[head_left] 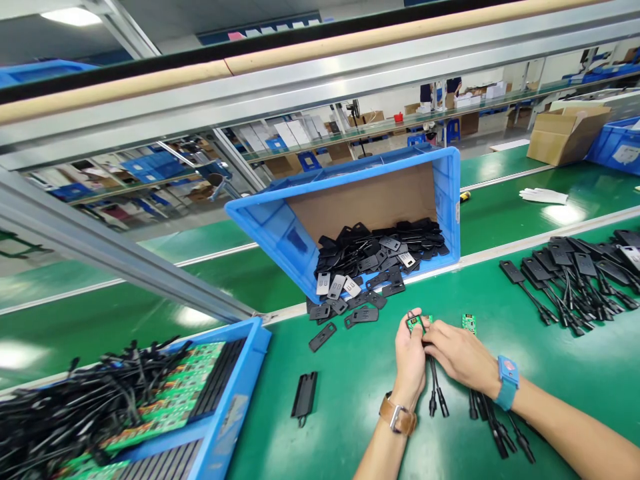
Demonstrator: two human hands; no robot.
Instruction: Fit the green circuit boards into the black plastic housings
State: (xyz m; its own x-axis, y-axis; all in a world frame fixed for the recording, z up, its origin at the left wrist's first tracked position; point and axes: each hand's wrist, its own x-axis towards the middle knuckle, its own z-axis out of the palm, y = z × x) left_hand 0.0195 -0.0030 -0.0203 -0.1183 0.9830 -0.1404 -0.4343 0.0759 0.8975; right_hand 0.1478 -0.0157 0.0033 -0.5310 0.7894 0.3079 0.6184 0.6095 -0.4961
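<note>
Here, your left hand (pixel 412 343) and right hand (pixel 453 350) pinch one green board (pixel 413 323) | black cords (pixel 433 404) below | tipped blue box (pixel 453 207) ahead

Two hands (pixel 411 343) shown, one tipped bin (pixel 345 179) beyond them, one black shell (pixel 303 395) laid left, one glove (pixel 544 196) beyond right

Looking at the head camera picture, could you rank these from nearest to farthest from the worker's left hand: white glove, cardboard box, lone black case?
From the left hand:
1. Lone black case: to its left, on the near green surface.
2. White glove: ahead and right, beyond the pale rail.
3. Cardboard box: right, farther back than the glove.
</note>
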